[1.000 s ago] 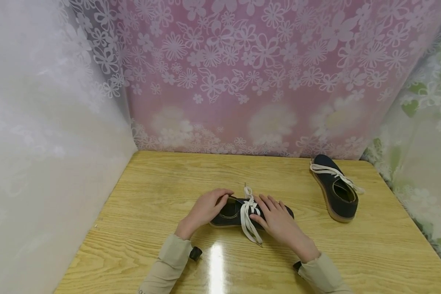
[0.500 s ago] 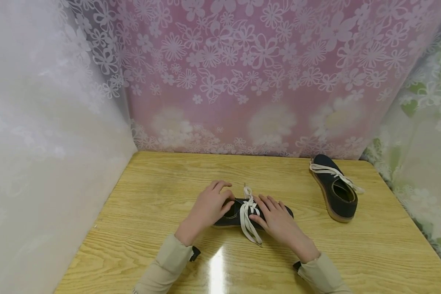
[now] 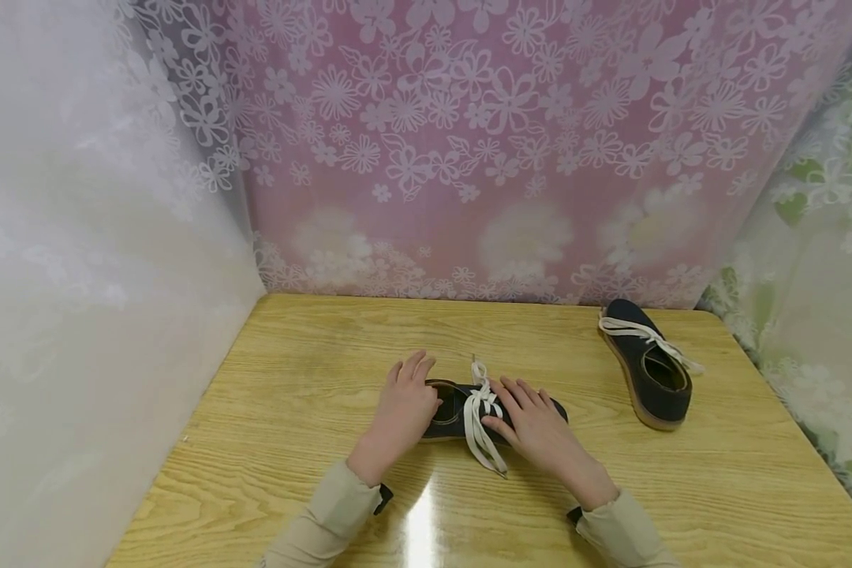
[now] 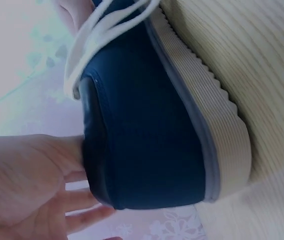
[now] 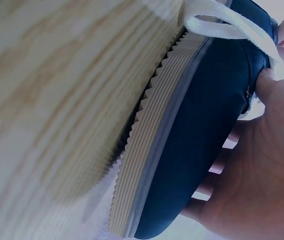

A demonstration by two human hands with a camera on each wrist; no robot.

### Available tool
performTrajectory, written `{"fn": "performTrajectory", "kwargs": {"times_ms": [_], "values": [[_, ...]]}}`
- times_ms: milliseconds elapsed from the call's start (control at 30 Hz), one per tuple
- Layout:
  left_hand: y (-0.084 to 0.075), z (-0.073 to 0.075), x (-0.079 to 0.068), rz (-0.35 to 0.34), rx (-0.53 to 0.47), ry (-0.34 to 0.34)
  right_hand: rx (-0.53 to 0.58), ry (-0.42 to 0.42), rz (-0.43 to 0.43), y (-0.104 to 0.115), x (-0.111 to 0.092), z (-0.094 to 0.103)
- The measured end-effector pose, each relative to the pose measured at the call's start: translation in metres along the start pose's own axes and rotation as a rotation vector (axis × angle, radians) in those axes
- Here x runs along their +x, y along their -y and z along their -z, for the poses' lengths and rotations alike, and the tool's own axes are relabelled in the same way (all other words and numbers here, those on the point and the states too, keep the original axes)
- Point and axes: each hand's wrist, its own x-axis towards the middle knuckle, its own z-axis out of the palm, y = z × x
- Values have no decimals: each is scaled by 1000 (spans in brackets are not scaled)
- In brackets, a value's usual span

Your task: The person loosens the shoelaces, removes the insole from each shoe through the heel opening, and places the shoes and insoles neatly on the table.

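A dark navy shoe (image 3: 447, 430) with white laces (image 3: 479, 414) lies sole-down on the table, toe to the right. My left hand (image 3: 401, 410) is at its heel. In the left wrist view, the thumb (image 4: 74, 147) reaches into the shoe opening, tip hidden inside; other fingers (image 4: 84, 220) spread straight past the heel. Whether the hidden fingertips pinch anything, I cannot tell. Across the toe end, my right hand (image 3: 539, 430) holds the shoe from above; its thumb (image 5: 269, 85) presses near the laces while the fingers (image 5: 219, 162) go over the far side.
A second navy shoe (image 3: 663, 394), with white laces, sits at the back right of the wooden table (image 3: 312, 339). A pink flowered curtain (image 3: 426, 197) hangs behind the table. Pale sheets stand along the left (image 3: 113, 276) and right sides.
The left hand has lifted off the shoe's collar and shifted, first over the opening and then back toward the heel, its fingers now raised. The right hand and both shoes stay in place.
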Motion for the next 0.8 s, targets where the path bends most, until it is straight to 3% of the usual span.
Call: {"fn": "performTrajectory", "kwargs": {"times_ms": [200, 433, 533, 800], "values": [[-4, 2, 0, 27, -20, 48, -16, -2, -4, 0, -1, 0], [-6, 4, -2, 132, -53, 90, -16, -6, 2, 0, 0, 0], [-7, 2, -4, 139, -37, 56, -13, -6, 1, 0, 0, -1], [-6, -5, -3, 150, -74, -138, -17, -9, 2, 0, 0, -1]]}}
